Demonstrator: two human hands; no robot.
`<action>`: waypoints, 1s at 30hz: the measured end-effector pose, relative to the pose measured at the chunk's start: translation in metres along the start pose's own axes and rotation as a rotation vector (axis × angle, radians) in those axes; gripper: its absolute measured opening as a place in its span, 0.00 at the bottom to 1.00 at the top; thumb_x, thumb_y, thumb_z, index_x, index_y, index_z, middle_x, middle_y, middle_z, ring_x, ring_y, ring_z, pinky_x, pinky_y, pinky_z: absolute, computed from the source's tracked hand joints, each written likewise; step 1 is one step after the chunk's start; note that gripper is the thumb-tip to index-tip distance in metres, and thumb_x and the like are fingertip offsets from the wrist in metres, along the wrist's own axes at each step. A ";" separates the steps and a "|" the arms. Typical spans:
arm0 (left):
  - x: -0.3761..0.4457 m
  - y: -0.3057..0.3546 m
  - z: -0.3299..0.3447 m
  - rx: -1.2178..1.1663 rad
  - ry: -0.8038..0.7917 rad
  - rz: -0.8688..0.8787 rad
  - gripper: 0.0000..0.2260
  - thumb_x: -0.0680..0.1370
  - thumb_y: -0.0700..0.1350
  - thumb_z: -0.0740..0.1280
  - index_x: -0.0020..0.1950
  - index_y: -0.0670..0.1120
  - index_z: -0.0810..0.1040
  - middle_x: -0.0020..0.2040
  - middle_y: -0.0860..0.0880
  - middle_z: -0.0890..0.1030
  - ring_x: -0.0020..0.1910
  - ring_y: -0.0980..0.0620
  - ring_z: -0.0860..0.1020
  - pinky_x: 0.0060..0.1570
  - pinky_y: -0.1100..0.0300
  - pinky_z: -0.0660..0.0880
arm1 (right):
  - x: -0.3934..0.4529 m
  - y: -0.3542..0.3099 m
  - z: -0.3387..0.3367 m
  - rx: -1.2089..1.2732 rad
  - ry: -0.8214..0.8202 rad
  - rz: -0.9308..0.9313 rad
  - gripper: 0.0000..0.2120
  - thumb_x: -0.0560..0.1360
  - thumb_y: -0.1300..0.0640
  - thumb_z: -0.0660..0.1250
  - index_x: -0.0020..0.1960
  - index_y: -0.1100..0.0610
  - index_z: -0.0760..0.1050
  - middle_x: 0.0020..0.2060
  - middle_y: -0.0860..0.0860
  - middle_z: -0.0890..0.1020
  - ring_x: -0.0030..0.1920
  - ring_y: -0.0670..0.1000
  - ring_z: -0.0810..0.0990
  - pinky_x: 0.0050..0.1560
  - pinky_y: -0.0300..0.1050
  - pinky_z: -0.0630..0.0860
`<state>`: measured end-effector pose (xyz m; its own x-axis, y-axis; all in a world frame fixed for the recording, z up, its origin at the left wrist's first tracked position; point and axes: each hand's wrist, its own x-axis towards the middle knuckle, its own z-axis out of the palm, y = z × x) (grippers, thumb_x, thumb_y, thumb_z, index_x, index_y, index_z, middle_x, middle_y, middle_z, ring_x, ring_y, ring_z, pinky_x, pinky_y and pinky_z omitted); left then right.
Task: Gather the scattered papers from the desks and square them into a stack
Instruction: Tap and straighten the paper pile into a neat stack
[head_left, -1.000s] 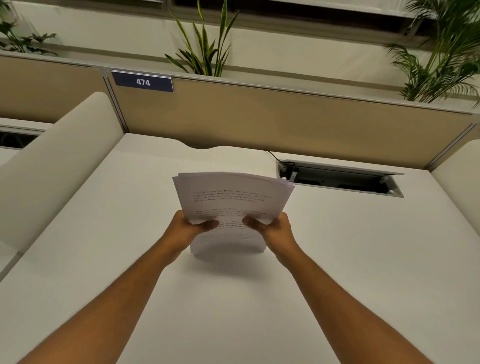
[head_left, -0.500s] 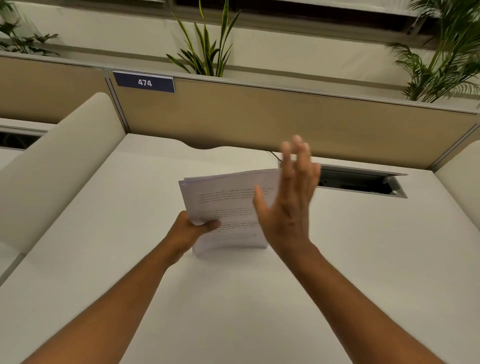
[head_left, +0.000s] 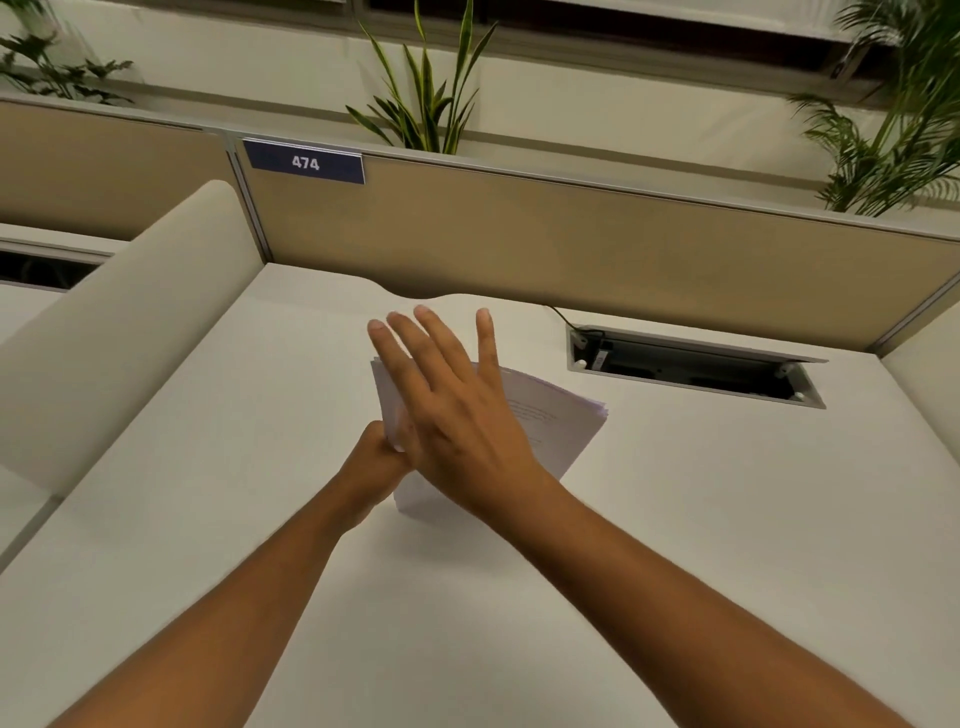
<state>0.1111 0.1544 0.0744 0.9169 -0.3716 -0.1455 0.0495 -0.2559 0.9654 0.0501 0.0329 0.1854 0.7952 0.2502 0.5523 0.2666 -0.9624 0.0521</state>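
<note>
A stack of white printed papers (head_left: 556, 421) stands tilted on its lower edge on the white desk (head_left: 701, 519), near the desk's middle. My left hand (head_left: 376, 460) grips the stack at its lower left; most of that hand is hidden behind my right hand. My right hand (head_left: 449, 410) is flat with fingers spread, lying across the front of the stack and covering its left half. The right corner of the stack fans out slightly.
A beige partition (head_left: 571, 244) with a blue "474" label (head_left: 305, 162) runs along the desk's far edge. An open cable tray (head_left: 691, 366) is cut into the desk at the right. A cream side divider (head_left: 119, 322) rises at the left. Plants stand behind the partition.
My right hand let go of the stack's right side, opened flat and swung left across the papers. The stack has tilted, its right corner lower. My left hand keeps its hold.
</note>
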 end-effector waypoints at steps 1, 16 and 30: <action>0.000 0.000 0.000 -0.059 -0.012 -0.006 0.21 0.82 0.48 0.75 0.73 0.44 0.78 0.67 0.47 0.85 0.61 0.50 0.84 0.59 0.59 0.82 | -0.004 0.009 -0.003 0.026 0.130 0.047 0.42 0.75 0.58 0.75 0.83 0.57 0.56 0.81 0.58 0.65 0.83 0.61 0.59 0.80 0.68 0.36; -0.008 0.013 -0.008 -0.163 -0.029 0.084 0.22 0.64 0.60 0.87 0.57 0.66 0.88 0.58 0.56 0.91 0.57 0.55 0.89 0.58 0.54 0.87 | -0.087 0.089 0.014 1.151 0.101 1.014 0.22 0.77 0.56 0.77 0.46 0.26 0.83 0.45 0.34 0.88 0.47 0.36 0.85 0.39 0.29 0.81; -0.014 0.043 0.023 -0.317 0.409 0.195 0.03 0.73 0.63 0.77 0.41 0.69 0.86 0.39 0.63 0.88 0.43 0.52 0.84 0.42 0.54 0.81 | -0.073 0.085 0.024 1.153 0.166 1.069 0.11 0.70 0.46 0.82 0.50 0.38 0.84 0.44 0.41 0.89 0.46 0.44 0.88 0.42 0.40 0.83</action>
<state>0.0914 0.1280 0.1129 0.9970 0.0074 0.0774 -0.0778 0.0879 0.9931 0.0273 -0.0649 0.1297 0.8339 -0.5518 0.0035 -0.0396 -0.0661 -0.9970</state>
